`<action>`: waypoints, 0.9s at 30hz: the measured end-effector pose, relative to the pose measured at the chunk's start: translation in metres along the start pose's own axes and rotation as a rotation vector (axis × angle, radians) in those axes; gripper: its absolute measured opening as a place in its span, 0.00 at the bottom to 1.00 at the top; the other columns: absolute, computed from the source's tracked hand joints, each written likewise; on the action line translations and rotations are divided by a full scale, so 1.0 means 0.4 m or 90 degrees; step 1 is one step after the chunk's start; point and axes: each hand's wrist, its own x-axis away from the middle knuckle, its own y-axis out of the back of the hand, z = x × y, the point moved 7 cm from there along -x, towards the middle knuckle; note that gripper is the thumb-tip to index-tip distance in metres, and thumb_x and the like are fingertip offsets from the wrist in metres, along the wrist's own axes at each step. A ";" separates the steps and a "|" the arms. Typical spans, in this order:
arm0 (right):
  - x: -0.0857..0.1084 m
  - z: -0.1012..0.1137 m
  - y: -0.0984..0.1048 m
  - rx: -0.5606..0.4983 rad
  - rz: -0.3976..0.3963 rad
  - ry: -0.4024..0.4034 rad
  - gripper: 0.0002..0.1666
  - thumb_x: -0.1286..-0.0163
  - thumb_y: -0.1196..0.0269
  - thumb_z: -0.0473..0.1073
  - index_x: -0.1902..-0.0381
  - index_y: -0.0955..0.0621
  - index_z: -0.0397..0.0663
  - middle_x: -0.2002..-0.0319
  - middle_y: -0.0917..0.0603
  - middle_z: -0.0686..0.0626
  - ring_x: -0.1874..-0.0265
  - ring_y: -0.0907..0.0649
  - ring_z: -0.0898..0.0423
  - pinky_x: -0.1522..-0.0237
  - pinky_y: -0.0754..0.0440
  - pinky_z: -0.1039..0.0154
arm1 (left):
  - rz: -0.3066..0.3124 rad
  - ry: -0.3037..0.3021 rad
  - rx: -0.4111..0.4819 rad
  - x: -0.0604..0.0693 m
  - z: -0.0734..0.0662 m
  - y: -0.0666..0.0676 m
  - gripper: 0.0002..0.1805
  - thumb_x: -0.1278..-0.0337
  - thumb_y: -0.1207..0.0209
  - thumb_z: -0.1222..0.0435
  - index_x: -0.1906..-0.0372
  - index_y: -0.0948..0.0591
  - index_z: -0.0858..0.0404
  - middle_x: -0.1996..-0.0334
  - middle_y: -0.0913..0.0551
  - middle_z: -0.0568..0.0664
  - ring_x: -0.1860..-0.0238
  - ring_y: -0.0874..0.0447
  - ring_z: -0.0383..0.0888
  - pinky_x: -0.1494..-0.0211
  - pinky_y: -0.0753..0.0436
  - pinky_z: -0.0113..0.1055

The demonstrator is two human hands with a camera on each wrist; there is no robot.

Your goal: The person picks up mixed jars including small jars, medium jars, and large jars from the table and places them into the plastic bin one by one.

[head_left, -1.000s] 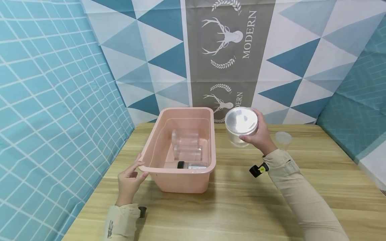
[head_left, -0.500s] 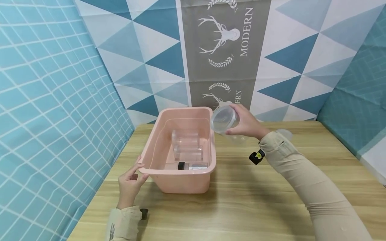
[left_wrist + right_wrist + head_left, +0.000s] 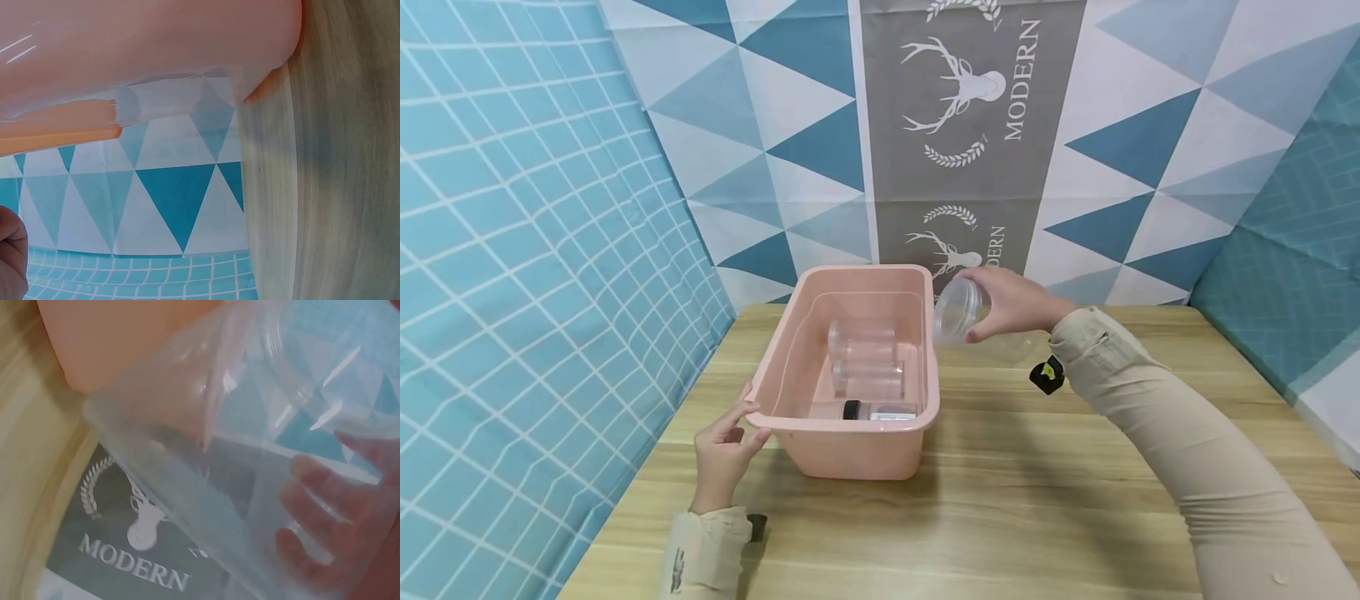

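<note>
Near the front left corner of a pink plastic tub [image 3: 857,454], my left hand [image 3: 724,457] pinches the rim between thumb and fingers. My right hand [image 3: 1017,302] grips a clear plastic jar [image 3: 953,315] just outside the tub's right rim. The jar is tipped on its side, its threaded end turned left toward the tub. In the right wrist view, the fingers [image 3: 312,519] show through the jar's clear wall. Two clear cylindrical containers [image 3: 867,380] lie sideways inside the tub. Nearer the front lies another clear container with a black cap [image 3: 851,409], partly hidden by the rim.
The tub stands on a wood-grain table [image 3: 1000,517]. A patterned cloth backdrop [image 3: 820,108] rises behind it, and a blue checked cloth [image 3: 550,250] hangs along the left side.
My right hand has moved left with the jar and tipped it from near upright onto its side. The forearm now covers the clear object at the right. My left hand stays on the rim.
</note>
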 end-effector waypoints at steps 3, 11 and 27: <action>-0.011 0.013 0.013 0.025 0.016 0.017 0.50 0.61 0.29 0.49 0.39 0.30 0.33 0.54 0.22 0.39 0.56 0.24 0.45 0.56 0.23 0.48 | 0.000 0.004 -0.005 0.004 0.015 0.004 0.14 0.55 0.28 0.68 0.66 0.18 0.75 0.49 0.20 0.39 0.61 0.17 0.27 0.89 0.44 0.28; -0.029 0.053 0.025 0.046 0.058 0.022 0.49 0.64 0.28 0.51 0.40 0.28 0.40 0.51 0.23 0.41 0.54 0.24 0.46 0.55 0.23 0.49 | -0.001 0.011 -0.010 0.018 0.056 0.017 0.14 0.57 0.28 0.71 0.65 0.18 0.76 0.47 0.20 0.40 0.52 0.19 0.31 0.88 0.41 0.25; -0.096 0.161 -0.021 0.178 0.124 0.052 0.54 0.64 0.30 0.59 0.34 0.30 0.55 0.56 0.24 0.48 0.58 0.25 0.51 0.55 0.29 0.52 | -0.003 0.002 -0.011 0.017 0.048 0.019 0.16 0.56 0.28 0.70 0.66 0.20 0.79 0.48 0.20 0.40 0.53 0.19 0.30 0.89 0.42 0.27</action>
